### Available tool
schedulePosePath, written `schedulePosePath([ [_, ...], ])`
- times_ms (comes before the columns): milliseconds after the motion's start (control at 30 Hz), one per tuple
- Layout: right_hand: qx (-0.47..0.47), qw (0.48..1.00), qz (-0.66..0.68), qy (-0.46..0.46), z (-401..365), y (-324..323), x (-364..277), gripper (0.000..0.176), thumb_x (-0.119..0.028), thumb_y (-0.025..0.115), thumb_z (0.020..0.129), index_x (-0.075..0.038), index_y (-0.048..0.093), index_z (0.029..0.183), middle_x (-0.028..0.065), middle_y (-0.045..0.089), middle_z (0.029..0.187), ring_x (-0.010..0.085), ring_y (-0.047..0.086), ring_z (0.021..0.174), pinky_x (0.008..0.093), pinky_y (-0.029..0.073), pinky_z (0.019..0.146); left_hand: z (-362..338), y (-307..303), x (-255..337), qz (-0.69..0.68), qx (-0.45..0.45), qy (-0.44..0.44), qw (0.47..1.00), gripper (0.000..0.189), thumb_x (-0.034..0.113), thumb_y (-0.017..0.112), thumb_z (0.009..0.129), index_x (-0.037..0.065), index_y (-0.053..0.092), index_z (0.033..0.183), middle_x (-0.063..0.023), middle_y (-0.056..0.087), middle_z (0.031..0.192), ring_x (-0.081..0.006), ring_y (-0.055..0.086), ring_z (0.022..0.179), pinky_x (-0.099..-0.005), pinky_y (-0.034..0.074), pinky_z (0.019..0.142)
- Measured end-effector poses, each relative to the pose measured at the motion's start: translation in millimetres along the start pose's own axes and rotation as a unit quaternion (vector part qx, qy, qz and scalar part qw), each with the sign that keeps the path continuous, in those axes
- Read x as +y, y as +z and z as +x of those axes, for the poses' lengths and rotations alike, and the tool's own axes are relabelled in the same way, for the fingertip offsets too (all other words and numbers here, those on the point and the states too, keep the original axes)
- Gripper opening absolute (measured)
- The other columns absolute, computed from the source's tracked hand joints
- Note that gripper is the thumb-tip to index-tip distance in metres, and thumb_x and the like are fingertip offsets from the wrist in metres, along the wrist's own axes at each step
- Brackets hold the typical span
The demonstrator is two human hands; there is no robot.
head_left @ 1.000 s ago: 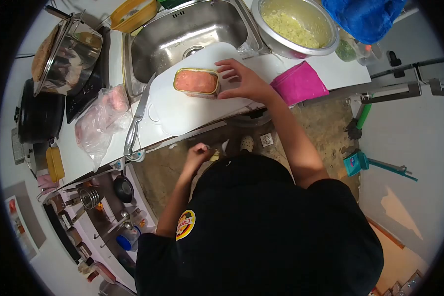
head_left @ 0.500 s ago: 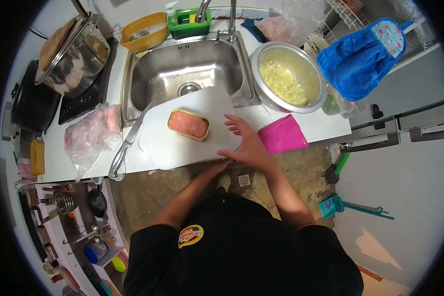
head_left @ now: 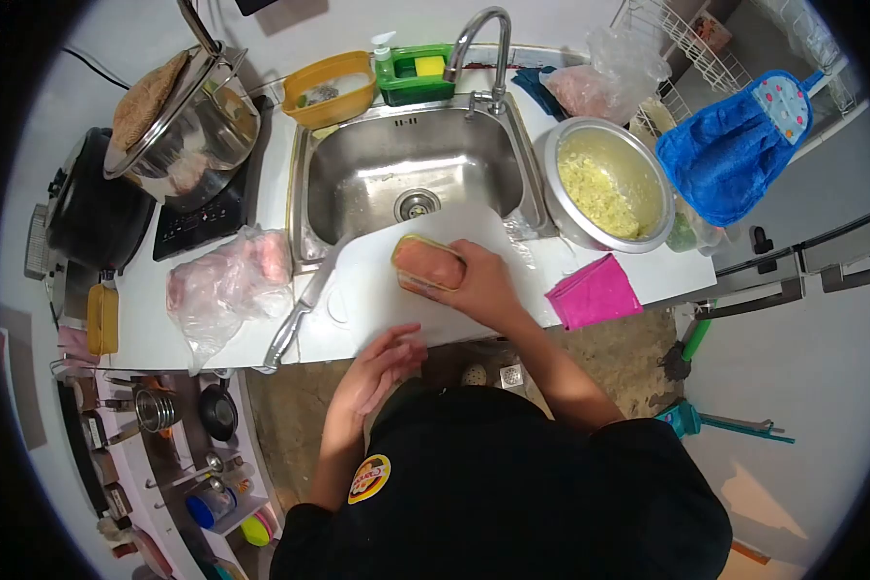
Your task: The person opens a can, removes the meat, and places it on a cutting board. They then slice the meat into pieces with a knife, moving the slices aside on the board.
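Observation:
An opened tin of luncheon meat [head_left: 429, 265], pink block showing at its top, is over the white cutting board [head_left: 377, 314]. My right hand [head_left: 483, 287] grips the tin from its right side, thumb and fingers around its end. At the board's front edge, my left hand [head_left: 379, 370] is held with fingers stretched out and holding nothing; they are slightly blurred. A knife [head_left: 304, 304] with a grey handle lies along the board's left side, its handle toward the counter edge.
The sink [head_left: 416, 174] lies behind the board. To its right stands a metal pot of yellow crumbly food [head_left: 599, 193], with a pink cloth [head_left: 594, 292] in front. Bagged meat [head_left: 232, 285] sits left of the knife, near a black induction cooker [head_left: 198, 227].
My right hand has closed on the tin, and the tin looks slightly tilted. My left hand has come up from below the counter edge to the board's front. The view has shifted.

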State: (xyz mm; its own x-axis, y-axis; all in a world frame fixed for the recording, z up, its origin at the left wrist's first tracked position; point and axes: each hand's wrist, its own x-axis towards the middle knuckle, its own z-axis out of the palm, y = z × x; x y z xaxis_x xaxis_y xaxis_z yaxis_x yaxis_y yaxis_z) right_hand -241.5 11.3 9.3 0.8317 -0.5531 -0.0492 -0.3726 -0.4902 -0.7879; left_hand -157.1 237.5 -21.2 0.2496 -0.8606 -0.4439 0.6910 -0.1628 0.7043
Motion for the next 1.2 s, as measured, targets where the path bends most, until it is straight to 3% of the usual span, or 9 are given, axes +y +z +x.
schedulePosePath([
  [133,0.02,0.966,0.259,-0.01,6.2,17.7,3.2,0.049,-0.022,0.083,0.075,-0.001,0.059,0.112,0.0093,0.065,0.106,0.02,0.065,0.097,0.0332,0.053,0.084,23.0,-0.5,20.6,-0.025,0.05,0.041,0.998,0.052,0.022,0.059,0.098,0.008,0.037,0.143,-0.0105,0.056,0.125,-0.0227,0.056,0.117,-0.0408,0.045,0.102],
  [267,-0.009,0.824,0.565,0.039,-0.3,41.9,-18.6,0.054,-0.012,0.081,0.081,-0.003,0.051,0.125,0.006,0.064,0.11,0.0123,0.061,0.098,0.0274,0.051,0.085,43.4,7.5,35.9,-0.109,-0.015,0.087,0.99,0.053,0.028,0.06,0.098,0.011,0.036,0.142,-0.0101,0.051,0.134,-0.025,0.052,0.124,-0.0467,0.044,0.105],
  [400,0.027,0.906,0.42,0.052,-9.5,46.8,-27.5,0.068,-0.015,0.084,0.077,-0.003,0.048,0.132,0.0077,0.06,0.117,0.0195,0.058,0.113,0.0307,0.048,0.096,64.9,-5.2,50.5,-0.061,0.012,0.108,0.992,0.05,0.021,0.067,0.093,0.008,0.044,0.135,-0.0094,0.059,0.125,-0.0224,0.059,0.116,-0.0433,0.05,0.099],
  [500,0.208,0.977,-0.011,-0.038,-21.8,39.5,-23.2,0.08,-0.019,0.087,0.072,-0.003,0.044,0.138,0.0141,0.05,0.134,0.0255,0.049,0.127,0.035,0.042,0.105,67.9,-7.9,74.4,0.209,0.048,0.258,0.942,0.054,0.014,0.08,0.081,0.006,0.052,0.126,-0.0047,0.065,0.108,-0.0193,0.065,0.099,-0.0336,0.054,0.091],
  [633,0.148,0.964,0.216,-0.048,-27.5,24.9,-3.4,0.086,-0.021,0.08,0.079,-0.005,0.034,0.149,0.0161,0.04,0.144,0.0288,0.039,0.138,0.0417,0.032,0.113,75.3,-5.4,90.3,0.411,0.061,0.324,0.85,0.059,0.016,0.089,0.067,0.003,0.059,0.117,-0.0097,0.068,0.106,-0.0224,0.067,0.097,-0.0344,0.053,0.086],
  [767,0.222,0.92,0.318,-0.06,-13.7,8.0,23.5,0.071,-0.051,0.04,0.1,-0.005,0.028,0.152,0.013,0.036,0.152,0.0254,0.032,0.142,0.0426,0.02,0.118,73.9,9.9,92.6,0.512,0.058,0.315,0.797,0.057,0.016,0.089,0.062,0.005,0.063,0.112,-0.0101,0.067,0.104,-0.0265,0.066,0.096,-0.0355,0.052,0.085],
  [900,0.26,0.868,0.414,-0.087,3.2,-2.5,40.0,0.069,-0.057,0.029,0.102,-0.007,0.032,0.151,0.0125,0.041,0.147,0.0241,0.033,0.141,0.0426,0.02,0.118,74.2,17.9,82.4,0.444,0.055,0.326,0.833,0.055,0.015,0.088,0.063,0.005,0.063,0.111,-0.0103,0.067,0.104,-0.0274,0.066,0.097,-0.0361,0.052,0.085],
  [1000,0.109,0.932,0.335,-0.085,16.4,25.2,24.0,0.066,-0.056,0.025,0.103,-0.008,0.038,0.147,0.0109,0.039,0.15,0.0238,0.033,0.142,0.0424,0.016,0.12,78.0,33.9,66.3,0.476,0.071,0.322,0.815,0.056,0.014,0.088,0.064,0.003,0.062,0.112,-0.0105,0.068,0.105,-0.0256,0.067,0.098,-0.0355,0.053,0.087],
  [1200,0.191,0.903,0.374,-0.091,21.1,-2.8,32.6,0.064,-0.052,0.021,0.105,-0.007,0.04,0.146,0.0096,0.043,0.148,0.0221,0.035,0.14,0.0404,0.02,0.117,75.2,26.3,81.0,0.402,0.093,0.303,0.859,0.058,0.019,0.089,0.065,0.004,0.061,0.113,-0.0105,0.07,0.106,-0.0248,0.068,0.099,-0.0348,0.053,0.087],
])
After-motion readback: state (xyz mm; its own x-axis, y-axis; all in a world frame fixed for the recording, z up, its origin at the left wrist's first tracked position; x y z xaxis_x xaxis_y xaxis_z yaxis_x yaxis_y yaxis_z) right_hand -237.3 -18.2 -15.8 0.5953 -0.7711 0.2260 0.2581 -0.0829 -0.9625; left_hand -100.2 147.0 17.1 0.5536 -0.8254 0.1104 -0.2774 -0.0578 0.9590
